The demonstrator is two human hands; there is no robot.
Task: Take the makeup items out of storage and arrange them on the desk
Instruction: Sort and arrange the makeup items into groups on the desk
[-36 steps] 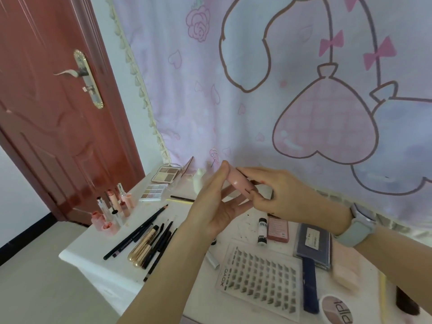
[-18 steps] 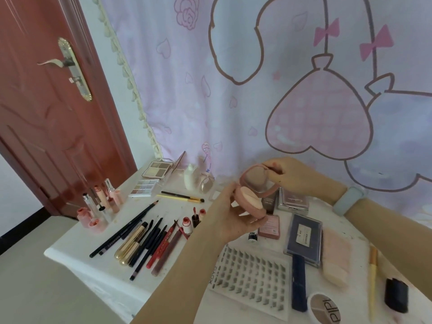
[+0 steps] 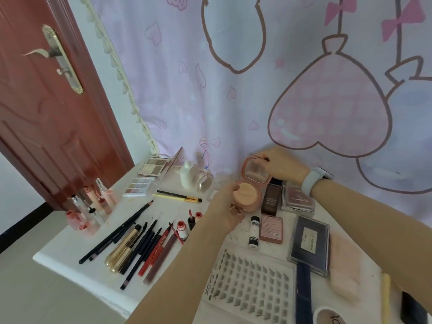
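So the pink compact (image 3: 251, 183) is open, sitting just right of the middle of the frame, low over the white tabletop (image 3: 70, 249). The puff (image 3: 246, 193) sits in the bottom half, and the lid with its mirror stands up behind it. The left hand (image 3: 225, 206) cups the base from the lower left, fingers curled around it, so that grip is closed on the compact. The right hand (image 3: 280, 167) comes in from the right and pinches the top of the lid, also holding on. There's a pale blue watch (image 3: 314, 181) on that wrist.

Just right of the compact lie a dark brown bottle (image 3: 271, 198) and a silver blush case (image 3: 298, 199). Below those are a small white tube (image 3: 254, 232), a pink flat box (image 3: 271, 229) and a dark navy palette (image 3: 309, 244). A clear tray of lash clusters (image 3: 247, 288) fills the lower middle.

Off to the left, a row of pencils, gold tubes and red liners (image 3: 131, 244) fans across the tabletop, with lip glosses (image 3: 98, 202) standing near the left edge. Two eyeshadow palettes (image 3: 146, 176) sit toward the back, next to a small white figure (image 3: 187, 178). A red door (image 3: 46, 101) takes the upper left, and a purple curtain with heart drawings (image 3: 257, 78) hangs behind everything.
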